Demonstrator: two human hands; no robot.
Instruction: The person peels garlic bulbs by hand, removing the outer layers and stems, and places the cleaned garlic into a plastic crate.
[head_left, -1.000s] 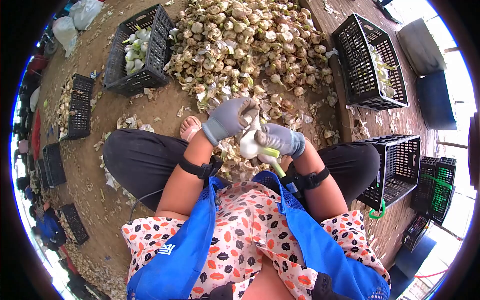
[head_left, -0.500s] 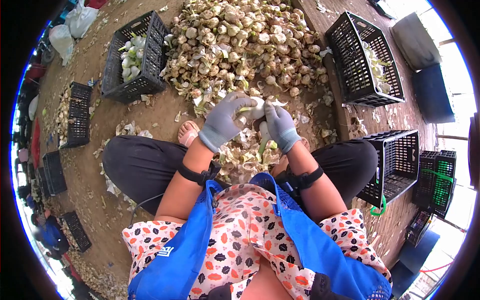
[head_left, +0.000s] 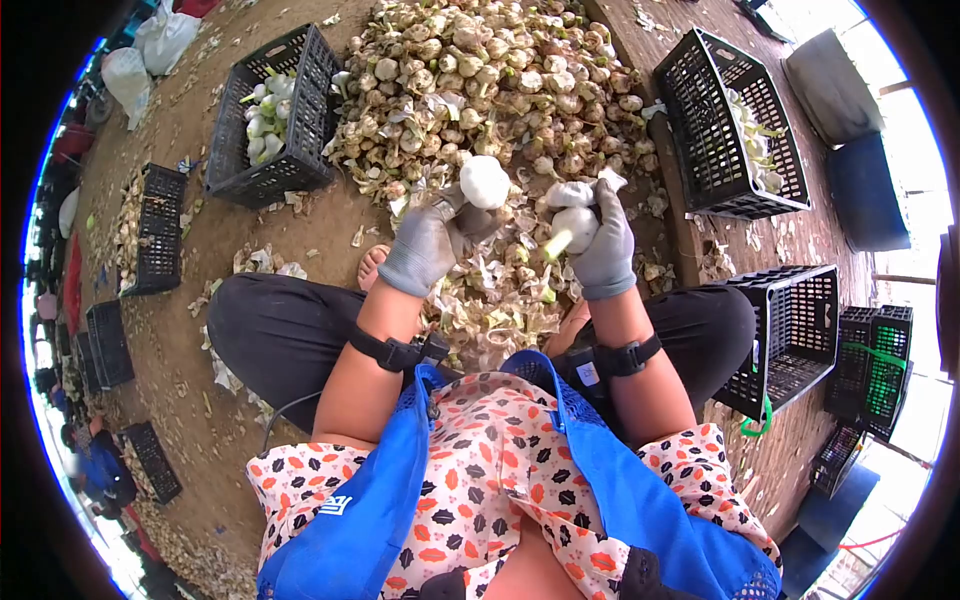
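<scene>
My left hand (head_left: 424, 246), in a grey glove, is closed on a clean white garlic bulb (head_left: 485, 182), which sits at its fingertips. My right hand (head_left: 608, 248), gloved as well, is wrapped round a garlic bulb (head_left: 573, 229) whose pale green stem points down and left. Above that bulb, another white bulb (head_left: 569, 195) shows against the same fingers. A scrap of white skin (head_left: 612, 179) sticks out at the right fingertips. Beyond both hands lies a large heap of unpeeled garlic (head_left: 440, 95). Loose garlic skins (head_left: 480, 315) cover the ground between my legs.
A black crate (head_left: 270, 165) with white bulbs stands left of the heap. Another black crate (head_left: 735, 190) with bulbs is on the right. A third crate (head_left: 795, 340) lies near my right knee. More crates line both sides, and a person (head_left: 100, 465) is at far left.
My hands have moved apart, the left one leftward and the right one rightward. The white bulb between them is now in my left hand alone, raised upright. The right hand's bulbs now show clearly.
</scene>
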